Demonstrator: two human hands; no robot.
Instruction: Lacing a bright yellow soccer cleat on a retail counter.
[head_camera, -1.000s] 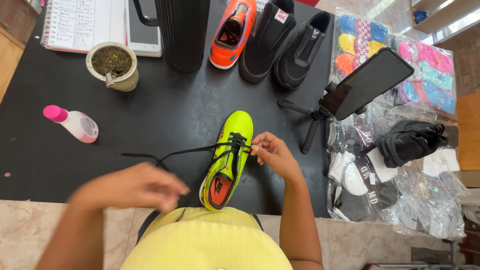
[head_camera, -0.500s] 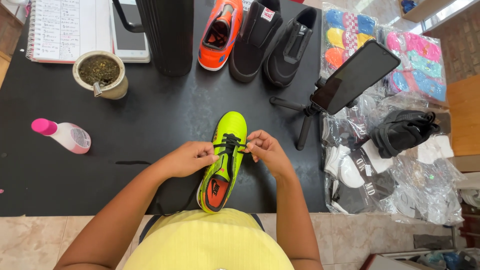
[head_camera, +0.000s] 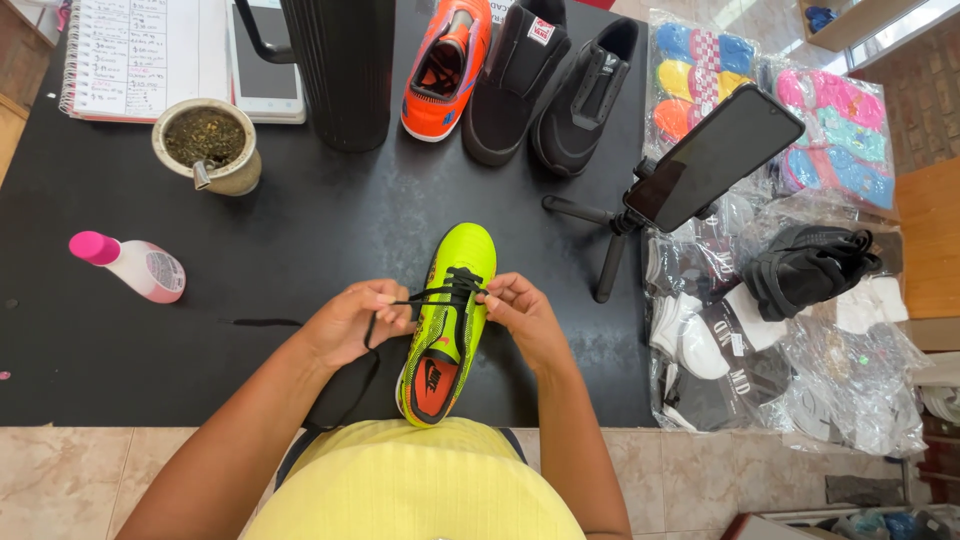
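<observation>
A neon yellow-green football boot (head_camera: 452, 300) with an orange inside lies on the black tabletop (head_camera: 300, 230), toe pointing away from me. A black lace (head_camera: 440, 295) crosses its eyelets. My left hand (head_camera: 350, 322) pinches the lace on the boot's left side, and a loose length trails down and left over the table. My right hand (head_camera: 520, 315) grips the lace at the boot's right edge. Both hands touch the boot.
Behind stand an orange shoe (head_camera: 445, 70), two black shoes (head_camera: 555, 85) and a tall black flask (head_camera: 345, 65). A cup of herb tea (head_camera: 207, 145), a pink-capped bottle (head_camera: 130, 265) and a notebook (head_camera: 140, 55) lie left. A phone on a tripod (head_camera: 700, 165) and bagged socks (head_camera: 790, 330) fill the right.
My left hand has come in from the far left to the boot's side, drawing the lace across with it. The right hand has stayed at the boot.
</observation>
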